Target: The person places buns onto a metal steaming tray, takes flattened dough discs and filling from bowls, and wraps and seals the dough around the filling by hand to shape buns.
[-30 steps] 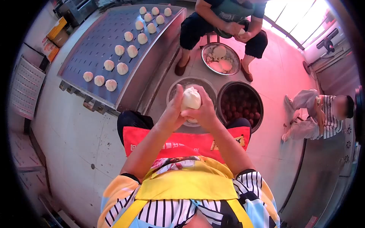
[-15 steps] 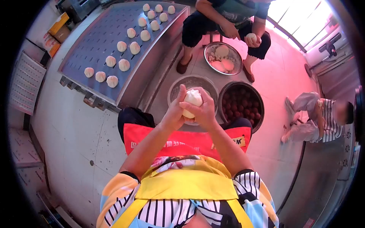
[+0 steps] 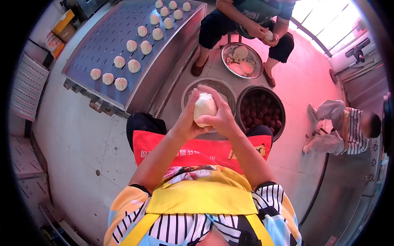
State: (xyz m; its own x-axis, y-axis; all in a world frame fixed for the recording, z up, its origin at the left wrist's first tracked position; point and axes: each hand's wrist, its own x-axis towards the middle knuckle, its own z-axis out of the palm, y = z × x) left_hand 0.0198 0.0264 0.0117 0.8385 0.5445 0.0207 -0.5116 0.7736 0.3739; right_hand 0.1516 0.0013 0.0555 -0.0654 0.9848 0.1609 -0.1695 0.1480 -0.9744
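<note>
A smooth white dough bun [image 3: 205, 107], pleated at the top, sits upright between my two palms. My left hand [image 3: 188, 119] cups its left side and underside, while my right hand [image 3: 223, 116] wraps the right side with the thumb across the lower front. Both hands are closed on the bun, above a wide basin [image 3: 186, 93] that they partly cover. To the right of the basin stands a dark tub [image 3: 282, 107] holding many dark reddish-brown balls.
Several shaped buns [image 3: 134, 65] rest in rows on a slotted metal tray [image 3: 92, 47] at upper left. Across from me a seated co-worker [image 3: 258, 16] handles a white dough piece [image 3: 269, 35] above a metal bowl [image 3: 223, 55] of dough. Another person [image 3: 349, 129] sits at right.
My hands have turned and shifted around the bun, with my right thumb now lower on it. The co-worker's hands have come together on the dough piece.
</note>
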